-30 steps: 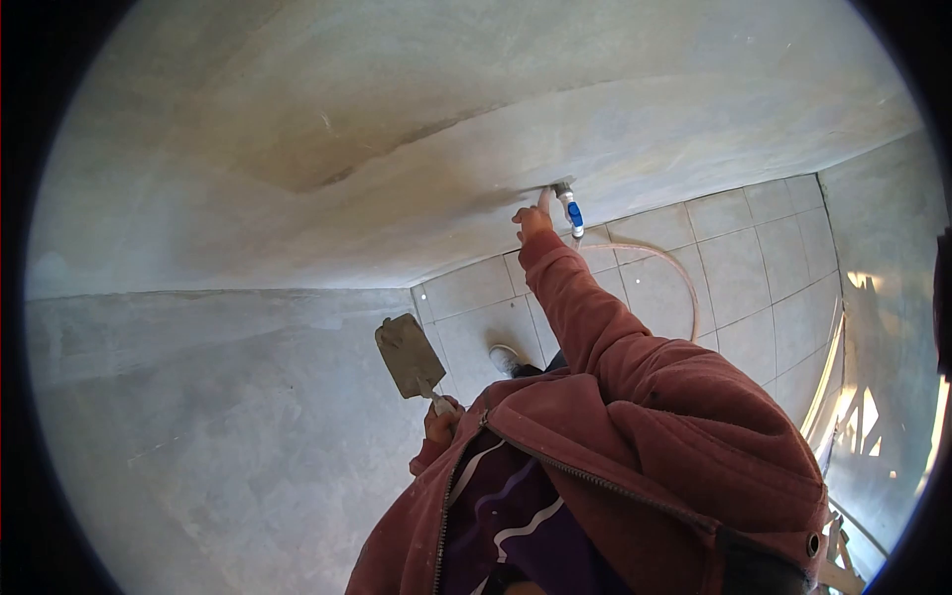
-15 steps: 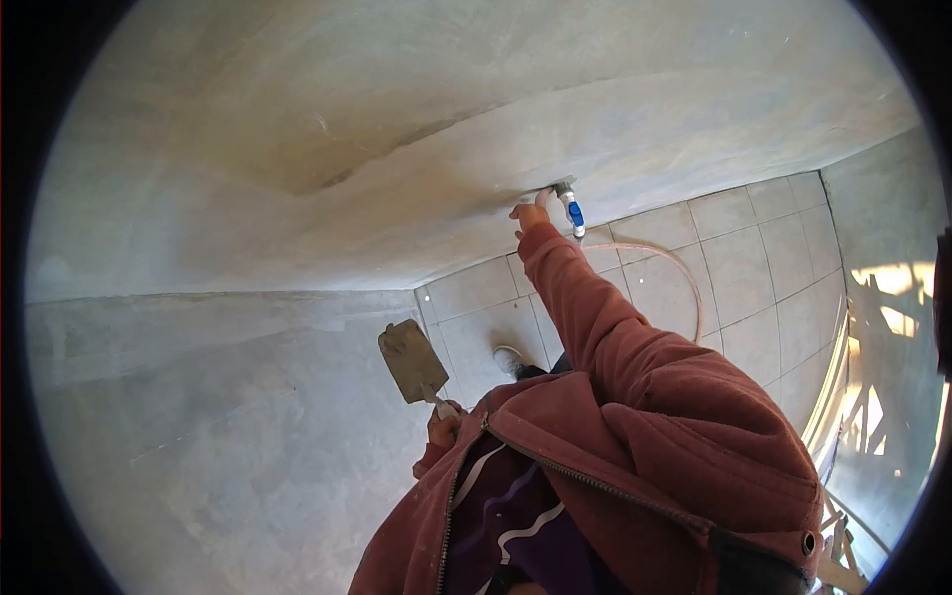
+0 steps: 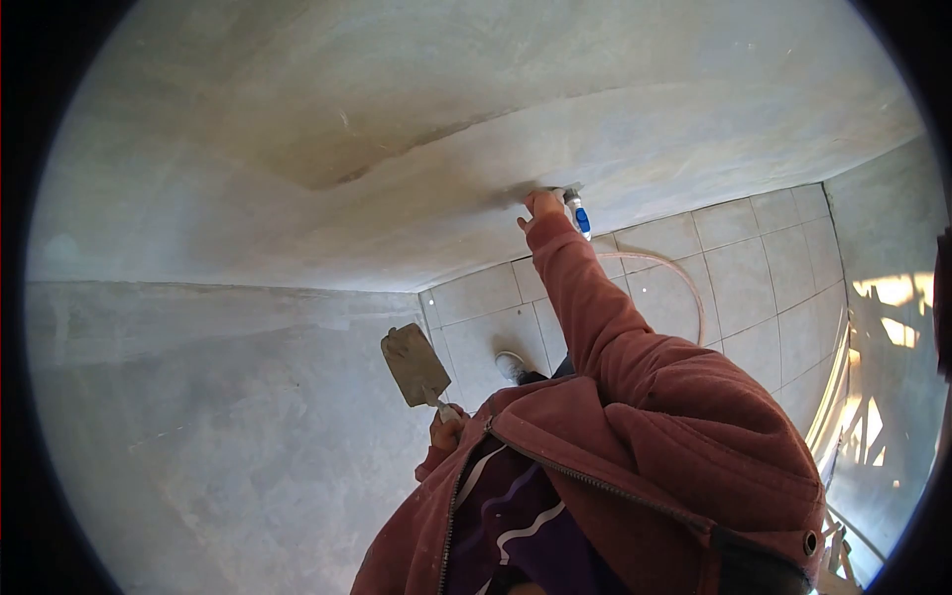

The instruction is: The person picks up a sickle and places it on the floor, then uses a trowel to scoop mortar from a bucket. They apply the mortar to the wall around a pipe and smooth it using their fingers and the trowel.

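My left hand (image 3: 444, 430) is closed round the handle of a trowel (image 3: 415, 367), low by my body. The trowel's flat blade carries a grey-brown layer of wet-looking mortar or plaster. My right arm reaches forward, and my right hand (image 3: 542, 204) is at the plastered wall (image 3: 416, 213), fingers curled. A dark, thin edge shows near its fingertips, but what they grip is hidden. Just right of these fingers is a white valve with a blue handle (image 3: 582, 220), its metal end against the wall.
A pinkish hose (image 3: 700, 297) curves over the tiled floor (image 3: 734, 278). My shoe (image 3: 510, 366) stands on the tiles. A second grey wall (image 3: 198, 397) is on the left, another on the right with sunlit patches (image 3: 892, 290). Wooden pieces (image 3: 838, 555) lie at lower right.
My right hand has shifted slightly up and to the right along the wall, closer to the valve, and its fingers look more curled. My left hand holds the trowel almost still.
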A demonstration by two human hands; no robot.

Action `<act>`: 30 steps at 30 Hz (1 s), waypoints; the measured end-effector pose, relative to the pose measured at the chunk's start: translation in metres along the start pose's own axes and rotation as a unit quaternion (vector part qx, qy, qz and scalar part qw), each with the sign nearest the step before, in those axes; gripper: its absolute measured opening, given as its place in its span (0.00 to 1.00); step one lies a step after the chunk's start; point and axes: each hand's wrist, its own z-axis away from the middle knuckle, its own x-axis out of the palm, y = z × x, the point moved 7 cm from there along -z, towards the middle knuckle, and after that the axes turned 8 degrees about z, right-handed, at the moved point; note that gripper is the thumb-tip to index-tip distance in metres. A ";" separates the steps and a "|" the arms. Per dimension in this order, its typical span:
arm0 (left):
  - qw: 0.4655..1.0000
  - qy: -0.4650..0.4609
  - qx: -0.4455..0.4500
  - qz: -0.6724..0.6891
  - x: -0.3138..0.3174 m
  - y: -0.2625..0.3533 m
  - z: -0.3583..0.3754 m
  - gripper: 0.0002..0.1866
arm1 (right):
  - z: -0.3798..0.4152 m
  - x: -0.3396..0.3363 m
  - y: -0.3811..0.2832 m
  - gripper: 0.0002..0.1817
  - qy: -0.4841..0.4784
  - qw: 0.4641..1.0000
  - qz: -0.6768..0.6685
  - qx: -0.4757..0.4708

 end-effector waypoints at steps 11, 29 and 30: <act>0.999 -0.041 -0.006 0.035 0.008 0.002 0.002 0.13 | -0.015 -0.009 -0.002 0.11 -0.011 0.997 -0.007 0.076; 0.995 -0.063 0.020 0.070 0.036 0.020 0.022 0.11 | 0.242 0.072 0.062 0.35 -0.326 0.519 0.597 -0.517; 0.994 -0.080 0.022 0.073 0.040 0.022 0.024 0.11 | 0.255 0.078 0.067 0.35 -0.333 0.458 0.639 -0.521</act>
